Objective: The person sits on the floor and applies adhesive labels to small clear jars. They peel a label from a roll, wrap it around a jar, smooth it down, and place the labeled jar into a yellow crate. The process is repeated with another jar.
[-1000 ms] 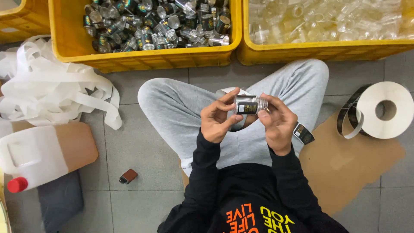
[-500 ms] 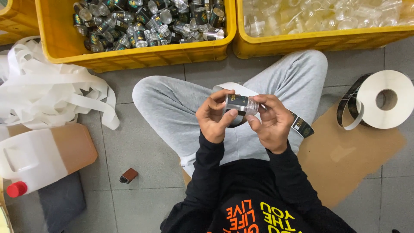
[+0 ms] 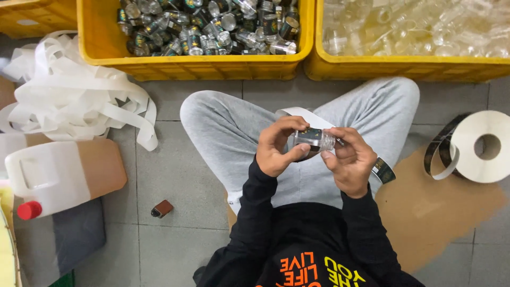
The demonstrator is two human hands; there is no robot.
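Note:
I sit cross-legged on a tiled floor in grey trousers. My left hand (image 3: 279, 146) and my right hand (image 3: 350, 162) together hold a small clear glass jar (image 3: 314, 138) on its side above my lap. A dark label is partly wrapped on the jar. A strip of label backing (image 3: 383, 170) runs from under my right hand toward a big roll of labels (image 3: 481, 146) on the floor at the right.
A yellow crate (image 3: 207, 61) of labelled jars stands ahead, a second yellow crate (image 3: 404, 64) of clear unlabelled jars to its right. A heap of white backing tape (image 3: 69, 101) lies left, with a white jug (image 3: 48, 178), brown cardboard (image 3: 446, 212) and a small brown object (image 3: 162, 208).
The hands have turned the jar and shifted slightly right. The view has dipped a little, so the crates sit higher in frame.

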